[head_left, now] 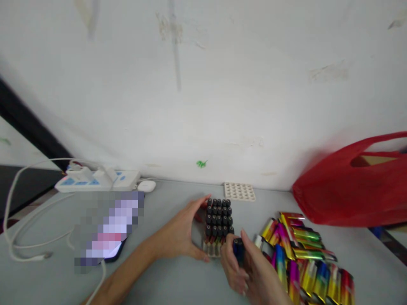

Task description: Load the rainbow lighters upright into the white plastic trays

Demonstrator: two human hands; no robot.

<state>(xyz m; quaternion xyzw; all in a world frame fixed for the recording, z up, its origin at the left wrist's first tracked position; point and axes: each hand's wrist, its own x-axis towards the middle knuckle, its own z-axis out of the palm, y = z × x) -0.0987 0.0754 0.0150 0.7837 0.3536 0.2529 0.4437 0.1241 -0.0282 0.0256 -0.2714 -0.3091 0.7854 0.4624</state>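
Observation:
In the middle of the desk, a pale tray (212, 253) holds several rows of upright lighters (219, 216) with black tops. Its front row of slots shows no black tops. My left hand (181, 233) curves round the tray's left side, thumb at the front corner and fingertips at the back corner, steadying it. Just in front of the tray's right corner, my right hand (244, 271) is closed round a single lighter (238, 252), its black top upward and its body mostly covered by my fingers. Loose, shiny multicoloured lighters (294, 254) lie in a pile to the right.
Against the wall lies a white holed plate (240, 191). A red bag (352, 186) stands at the right. On the left are a phone (116, 252), a white power strip (127, 180), a small white case (146, 186) and loose white cables (32, 257).

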